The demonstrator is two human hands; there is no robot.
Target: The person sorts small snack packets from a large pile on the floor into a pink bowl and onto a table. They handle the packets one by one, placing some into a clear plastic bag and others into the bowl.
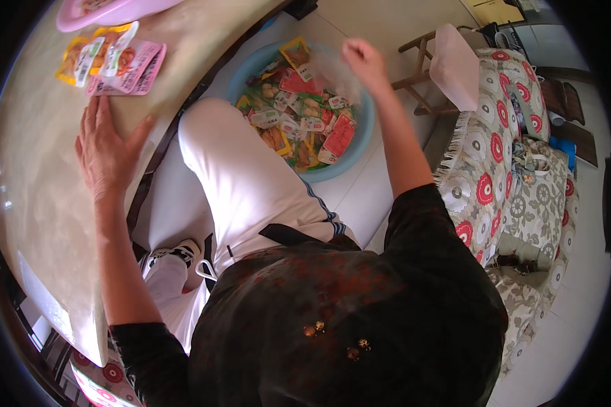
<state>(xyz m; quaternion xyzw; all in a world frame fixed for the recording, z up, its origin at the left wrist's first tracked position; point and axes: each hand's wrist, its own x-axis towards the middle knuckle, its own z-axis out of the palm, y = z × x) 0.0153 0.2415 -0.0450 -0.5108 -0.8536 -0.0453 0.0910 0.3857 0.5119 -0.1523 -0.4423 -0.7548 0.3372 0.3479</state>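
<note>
My left hand (107, 145) lies flat on the table with its fingers apart. Its fingertips reach the lower edge of a pink snack packet (150, 71), and they may be touching it. Yellow-edged snack packets (99, 51) overlap the pink ones. Over the right rim of a blue tub (364, 145), my right hand (365, 63) is closed in a fist on a crumpled clear plastic bag (336, 74). Both are somewhat blurred. Many small sealed food packets fill the tub, among them a red one (341, 135) and a yellow-edged one (295, 53).
A pink basin (112, 15) stands at the table's far end. The table (46, 203) runs along my left side. Right of the tub are a wooden stool (422, 76) with a pink covering (453, 68) and a sofa with a flowered cover (476, 152). My knee is close to the tub.
</note>
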